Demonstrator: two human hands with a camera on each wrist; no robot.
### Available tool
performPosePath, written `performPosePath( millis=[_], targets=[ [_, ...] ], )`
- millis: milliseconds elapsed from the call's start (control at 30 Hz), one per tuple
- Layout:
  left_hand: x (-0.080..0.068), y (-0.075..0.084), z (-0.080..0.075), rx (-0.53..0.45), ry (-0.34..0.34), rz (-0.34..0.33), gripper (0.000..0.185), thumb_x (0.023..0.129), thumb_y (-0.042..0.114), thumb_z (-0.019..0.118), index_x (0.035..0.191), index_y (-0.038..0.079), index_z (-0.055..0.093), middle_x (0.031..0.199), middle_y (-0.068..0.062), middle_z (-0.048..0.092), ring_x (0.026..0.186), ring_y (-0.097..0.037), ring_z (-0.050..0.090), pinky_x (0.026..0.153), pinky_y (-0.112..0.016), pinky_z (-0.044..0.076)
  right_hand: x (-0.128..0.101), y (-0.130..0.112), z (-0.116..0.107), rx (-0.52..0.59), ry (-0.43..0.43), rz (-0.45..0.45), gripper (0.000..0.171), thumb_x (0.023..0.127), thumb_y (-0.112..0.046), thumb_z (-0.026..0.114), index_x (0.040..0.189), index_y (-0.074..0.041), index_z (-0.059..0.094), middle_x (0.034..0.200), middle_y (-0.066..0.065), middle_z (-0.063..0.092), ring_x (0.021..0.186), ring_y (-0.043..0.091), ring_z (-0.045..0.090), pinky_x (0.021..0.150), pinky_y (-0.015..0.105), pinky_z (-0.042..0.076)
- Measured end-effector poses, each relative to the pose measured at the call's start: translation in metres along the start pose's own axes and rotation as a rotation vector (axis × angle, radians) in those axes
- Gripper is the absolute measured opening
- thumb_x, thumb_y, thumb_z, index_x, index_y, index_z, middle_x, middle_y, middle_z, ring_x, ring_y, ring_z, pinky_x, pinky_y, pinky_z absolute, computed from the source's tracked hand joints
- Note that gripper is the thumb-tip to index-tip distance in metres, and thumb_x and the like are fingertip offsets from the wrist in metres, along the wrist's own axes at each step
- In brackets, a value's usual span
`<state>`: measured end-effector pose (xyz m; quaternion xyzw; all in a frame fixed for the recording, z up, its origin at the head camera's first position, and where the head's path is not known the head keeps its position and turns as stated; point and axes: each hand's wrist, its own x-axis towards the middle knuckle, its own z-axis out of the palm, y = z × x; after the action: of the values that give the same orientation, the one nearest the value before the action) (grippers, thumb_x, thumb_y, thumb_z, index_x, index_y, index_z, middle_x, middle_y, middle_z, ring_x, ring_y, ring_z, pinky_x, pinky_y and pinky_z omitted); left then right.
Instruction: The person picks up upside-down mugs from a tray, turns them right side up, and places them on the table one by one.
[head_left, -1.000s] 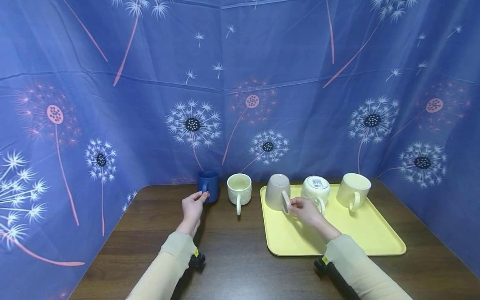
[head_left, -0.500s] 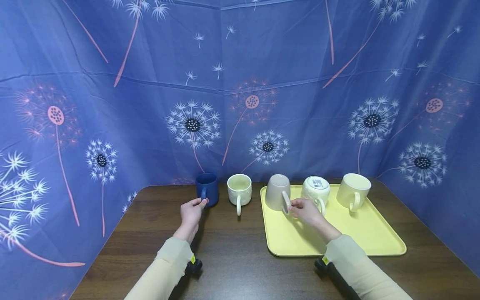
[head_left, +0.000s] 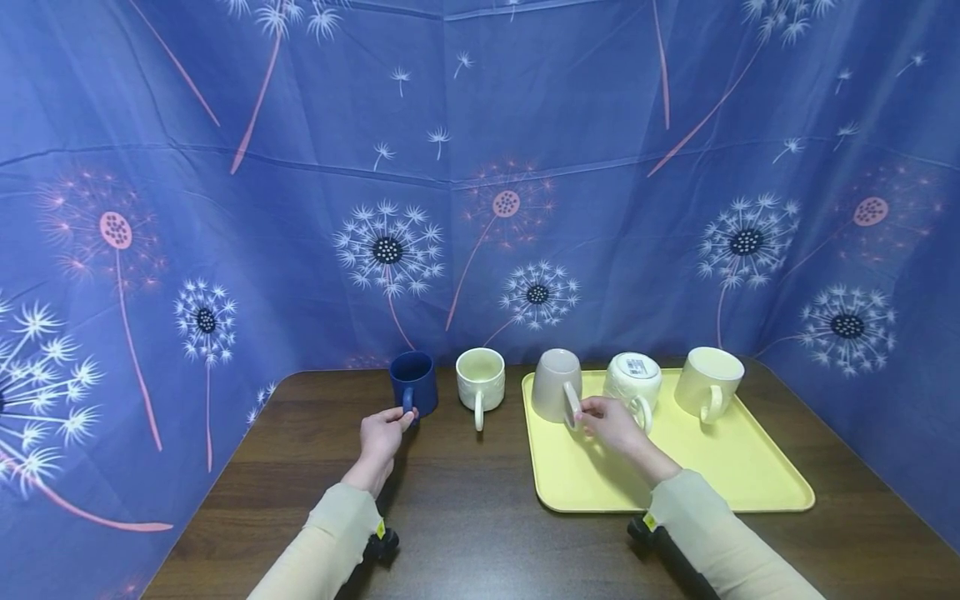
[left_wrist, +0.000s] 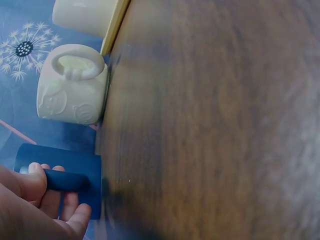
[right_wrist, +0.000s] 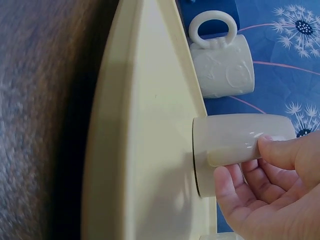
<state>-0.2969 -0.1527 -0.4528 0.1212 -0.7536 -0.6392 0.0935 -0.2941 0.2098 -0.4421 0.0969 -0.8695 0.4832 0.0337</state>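
Your head camera looks down across the counter [head_left: 480,517]; both close wrist cameras share the cream mug [head_left: 480,379].

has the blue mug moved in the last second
Yes. The blue mug, held by the left hand, slid slightly left, away from the white mug.

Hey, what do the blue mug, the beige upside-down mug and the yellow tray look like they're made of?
Blue mug: probably glazed ceramic, thick walls, dull sheen. Beige mug: likely glossy ceramic, with a highlight in the right wrist view. Yellow tray: apparently matte plastic, smooth with a moulded raised rim.
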Motion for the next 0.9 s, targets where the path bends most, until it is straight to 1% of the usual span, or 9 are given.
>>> performPosePath(
  millis=[100,233,433,633,733,900],
  targets=[
    [0.000,0.002,-0.001,0.025,-0.018,-0.005,0.022,0.089,0.007,0.063,0.104,-0.007,0.069,0.101,-0.019,0.070,0.111,-0.036,0.056,0.102,-0.051,0.034,-0.001,-0.002,0.000,0.002,0.006,0.003,0.017,0.090,0.001,0.056,0.101,0.012,0.061,0.095,0.023,0.065,0.084,0.028,0.064,0.069,0.038,0.056],
    [0.000,0.003,-0.003,0.067,-0.025,0.002,0.021,0.089,0.008,0.063,0.103,-0.006,0.069,0.100,-0.018,0.070,0.109,-0.034,0.058,0.100,-0.049,0.036,-0.003,-0.005,-0.002,0.002,0.008,0.001,0.018,0.091,0.001,0.055,0.103,0.012,0.060,0.096,0.024,0.064,0.085,0.029,0.064,0.070,0.039,0.056],
    [-0.001,0.007,-0.006,0.157,-0.030,0.018,0.021,0.089,0.011,0.063,0.103,-0.004,0.069,0.100,-0.018,0.070,0.101,-0.031,0.059,0.088,-0.044,0.039,-0.004,-0.008,-0.003,0.009,0.004,-0.017,0.019,0.092,0.001,0.053,0.104,0.014,0.059,0.098,0.026,0.064,0.085,0.029,0.063,0.071,0.041,0.055],
    [-0.001,0.010,-0.011,0.212,-0.036,0.027,0.023,0.087,0.010,0.065,0.105,-0.004,0.067,0.097,-0.017,0.067,0.096,-0.029,0.057,0.078,-0.035,0.041,-0.007,-0.014,-0.003,0.028,-0.006,-0.027,0.021,0.093,0.000,0.052,0.107,0.015,0.057,0.100,0.028,0.063,0.085,0.027,0.062,0.071,0.038,0.055],
    [-0.004,0.011,-0.014,0.233,-0.050,0.048,0.022,0.086,0.007,0.065,0.104,-0.005,0.066,0.096,-0.017,0.068,0.094,-0.028,0.059,0.075,-0.033,0.044,-0.008,-0.017,-0.003,0.028,-0.010,-0.035,0.021,0.093,0.001,0.050,0.107,0.015,0.056,0.099,0.027,0.063,0.083,0.024,0.061,0.069,0.036,0.054],
    [-0.010,0.013,-0.018,0.272,-0.046,0.099,0.020,0.084,0.006,0.066,0.101,-0.004,0.067,0.094,-0.016,0.069,0.089,-0.025,0.062,0.070,-0.027,0.046,-0.010,-0.019,-0.004,0.033,-0.009,-0.040,0.020,0.093,0.000,0.051,0.106,0.015,0.056,0.096,0.026,0.063,0.081,0.021,0.060,0.068,0.034,0.054]
  ],
)
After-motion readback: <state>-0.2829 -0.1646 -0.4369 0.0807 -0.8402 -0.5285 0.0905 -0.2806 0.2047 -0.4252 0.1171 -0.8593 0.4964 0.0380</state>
